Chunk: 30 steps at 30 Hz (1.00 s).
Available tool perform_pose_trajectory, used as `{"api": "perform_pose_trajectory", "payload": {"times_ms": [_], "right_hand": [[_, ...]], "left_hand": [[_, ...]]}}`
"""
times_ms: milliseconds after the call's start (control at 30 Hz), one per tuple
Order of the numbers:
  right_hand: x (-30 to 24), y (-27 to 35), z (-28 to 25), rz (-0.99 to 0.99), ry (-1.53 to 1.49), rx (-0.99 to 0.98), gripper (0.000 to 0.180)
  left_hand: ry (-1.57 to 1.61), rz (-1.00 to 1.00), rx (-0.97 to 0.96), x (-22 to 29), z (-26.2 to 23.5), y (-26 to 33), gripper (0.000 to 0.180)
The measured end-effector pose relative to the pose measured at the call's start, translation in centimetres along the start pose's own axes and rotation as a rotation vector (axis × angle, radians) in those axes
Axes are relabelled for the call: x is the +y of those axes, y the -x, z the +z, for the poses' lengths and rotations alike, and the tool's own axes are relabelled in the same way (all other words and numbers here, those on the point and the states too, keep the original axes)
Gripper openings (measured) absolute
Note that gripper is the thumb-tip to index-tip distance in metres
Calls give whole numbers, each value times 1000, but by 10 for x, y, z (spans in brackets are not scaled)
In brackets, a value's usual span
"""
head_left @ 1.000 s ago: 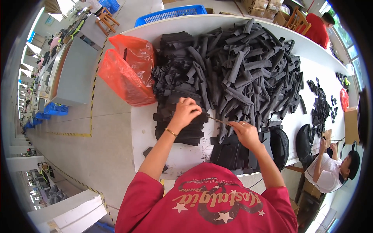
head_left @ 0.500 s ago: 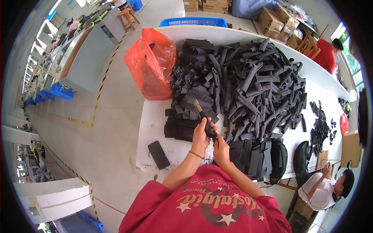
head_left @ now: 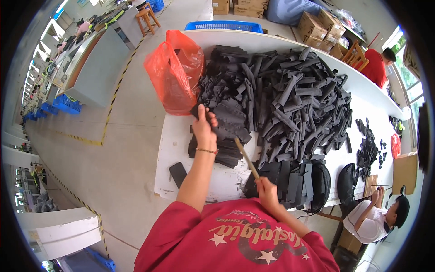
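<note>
My right hand [head_left: 267, 191] is closed round the lower end of a flat, light-brown stick [head_left: 247, 157], which slants up and to the left, bare of fabric. Farther out on the left, my left hand [head_left: 205, 127] is closed on a dark fabric piece [head_left: 195, 110], partly hidden by the fingers. It hovers over a heap of small flat black fabric pieces [head_left: 226, 113]. A big pile of rolled black fabric tubes [head_left: 299, 97] covers the middle of the white table [head_left: 170, 145]. Close to my right hand lies a row of flat black strips [head_left: 290, 181].
A red plastic bag [head_left: 174, 81] stands at the table's far left corner, and a black phone [head_left: 177, 174] lies near the left edge. Black pouches [head_left: 321, 183] sit right of the strips. A co-worker in white [head_left: 374, 217] sits at the right; another in red [head_left: 375, 68] is beyond.
My hands have come apart. The left one moved outward and left with the dark fabric piece; the right one drew back nearer my body, and the stick is now uncovered.
</note>
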State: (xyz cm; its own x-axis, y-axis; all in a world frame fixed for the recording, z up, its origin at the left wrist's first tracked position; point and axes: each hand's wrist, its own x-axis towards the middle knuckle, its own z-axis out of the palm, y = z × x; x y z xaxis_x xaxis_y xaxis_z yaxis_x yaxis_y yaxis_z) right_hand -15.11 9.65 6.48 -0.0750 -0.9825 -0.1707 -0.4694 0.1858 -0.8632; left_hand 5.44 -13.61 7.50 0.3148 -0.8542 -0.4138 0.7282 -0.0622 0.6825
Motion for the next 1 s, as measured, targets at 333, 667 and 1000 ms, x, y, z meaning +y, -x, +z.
{"api": "perform_pose_trajectory", "payload": {"times_ms": [333,667,1000], "right_hand": [[8,-8,-23,-272,223,68,9],[-21,-81,35,-327,113,187,8],[-18,-49,66,-250,31,186,9]], "left_hand": [[299,-117,27,-14,-15,-10,30],[181,-260,-155,-70,3,82,26],[76,-135,-82,-35,6,73,25]]}}
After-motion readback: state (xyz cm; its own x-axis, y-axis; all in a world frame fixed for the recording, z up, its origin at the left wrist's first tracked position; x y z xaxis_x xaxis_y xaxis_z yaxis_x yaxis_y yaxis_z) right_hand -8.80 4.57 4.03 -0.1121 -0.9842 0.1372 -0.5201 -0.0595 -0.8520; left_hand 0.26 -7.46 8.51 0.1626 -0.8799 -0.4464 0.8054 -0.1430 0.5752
